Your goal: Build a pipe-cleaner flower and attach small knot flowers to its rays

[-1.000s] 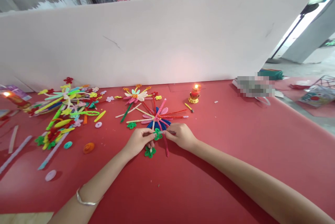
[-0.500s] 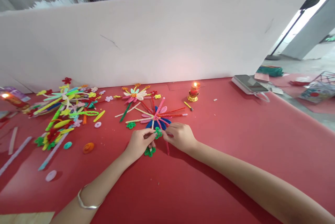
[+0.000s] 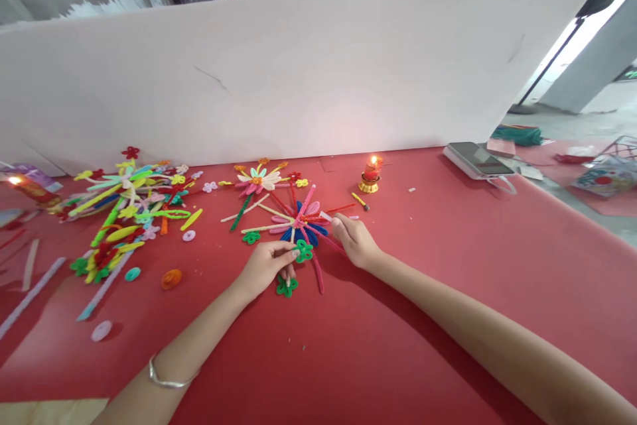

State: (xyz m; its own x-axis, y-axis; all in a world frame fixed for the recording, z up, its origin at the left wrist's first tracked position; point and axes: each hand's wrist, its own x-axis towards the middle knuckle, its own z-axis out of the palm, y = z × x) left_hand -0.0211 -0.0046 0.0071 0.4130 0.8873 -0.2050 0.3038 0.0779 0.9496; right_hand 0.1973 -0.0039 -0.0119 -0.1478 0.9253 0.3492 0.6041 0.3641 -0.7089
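Observation:
My left hand pinches a small green pipe-cleaner flower at the near edge of a bundle of pink, red and blue pipe-cleaner stems lying on the red table. A second green flower lies just below that hand. My right hand rests at the right side of the bundle, with its fingertips closed on a pale pink stem end. A silver bangle sits on my left wrist.
A lit candle in a gold holder stands behind the bundle. A white-petalled flower lies beside it. A heap of coloured pipe-cleaner pieces fills the left side. A phone lies at the far right. A white board walls off the back.
My right hand has let go near the green flower and moved up and right to a pink stem end. My left hand stays on the green flower.

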